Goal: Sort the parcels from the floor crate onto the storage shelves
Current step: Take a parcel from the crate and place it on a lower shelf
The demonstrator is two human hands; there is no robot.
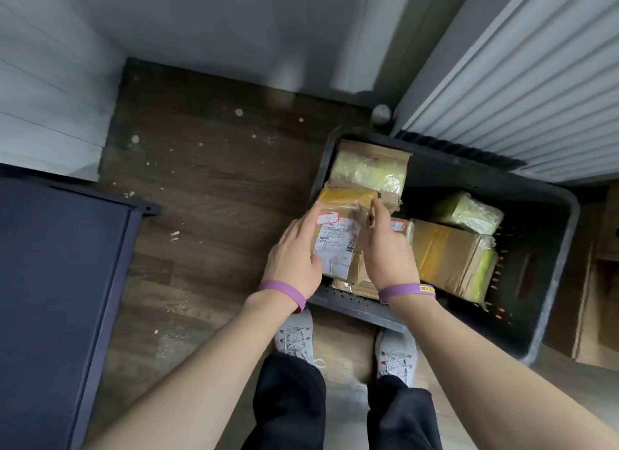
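As you look down from the head camera, you clasp one parcel (338,238) from both sides. Your left hand (294,262) grips its left edge, thumb on the label. Your right hand (385,252) curls round its right edge. The two-sided hold probably steadies the crumpled, taped wrapping. The parcel is over the near left corner of the crate (549,248), label facing you, likely so you can read where it goes. More parcels (445,255) lie inside the crate. A blue unit (50,282) stands well left of the crate.
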